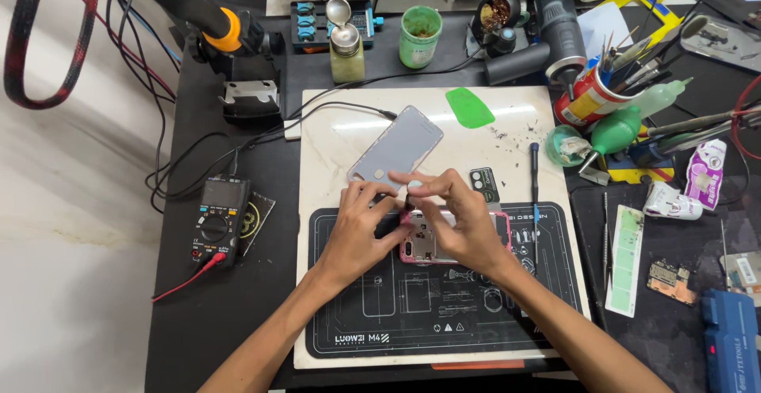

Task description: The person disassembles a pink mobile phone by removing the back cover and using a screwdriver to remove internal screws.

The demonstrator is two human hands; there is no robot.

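While both hands cover pink phone frame, fingers curled, grip unclear

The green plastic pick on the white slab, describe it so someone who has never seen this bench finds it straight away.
Start at the white marble slab in the middle of the black bench. Near its far edge, right of the grey phone back cover, lies the green pick. It is the only flat, bright green piece on the slab.
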